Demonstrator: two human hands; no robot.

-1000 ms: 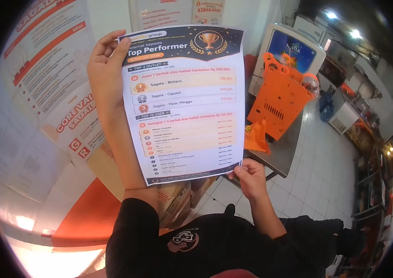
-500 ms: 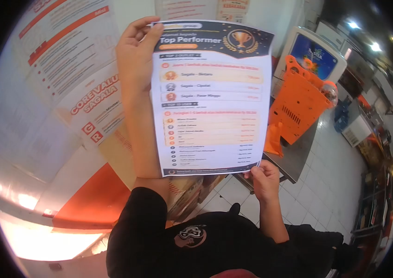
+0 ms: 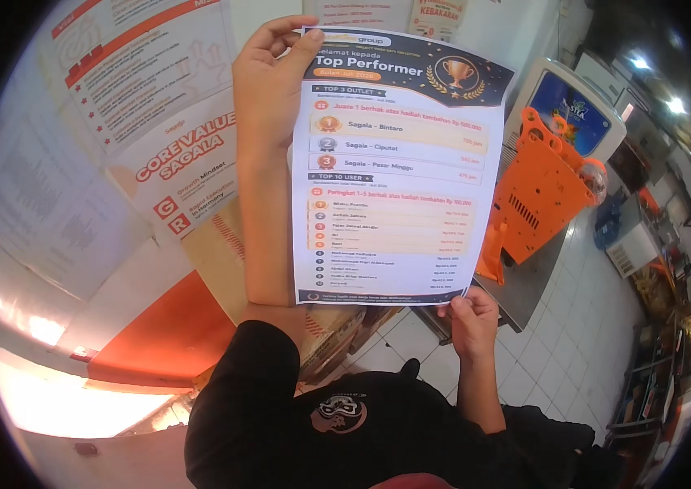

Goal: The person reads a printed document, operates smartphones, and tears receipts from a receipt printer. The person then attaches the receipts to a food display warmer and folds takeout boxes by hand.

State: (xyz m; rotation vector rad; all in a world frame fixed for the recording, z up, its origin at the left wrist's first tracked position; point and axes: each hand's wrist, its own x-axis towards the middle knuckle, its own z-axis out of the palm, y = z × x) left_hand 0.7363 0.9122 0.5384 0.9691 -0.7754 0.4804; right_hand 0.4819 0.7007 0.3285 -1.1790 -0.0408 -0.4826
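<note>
Head view: my left hand (image 3: 278, 72) pinches the sheet (image 3: 398, 179) by its far left corner, my right hand (image 3: 472, 323) by its near right, left of the orange case (image 3: 534, 189). I seem to be steadying it; moving it calls for even grips.

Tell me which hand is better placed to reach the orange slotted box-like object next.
Probably the right hand: it pinches the white printed paper sheet at its lower right corner, nearer the orange object. The left hand grips the upper left corner, farther away.
</note>
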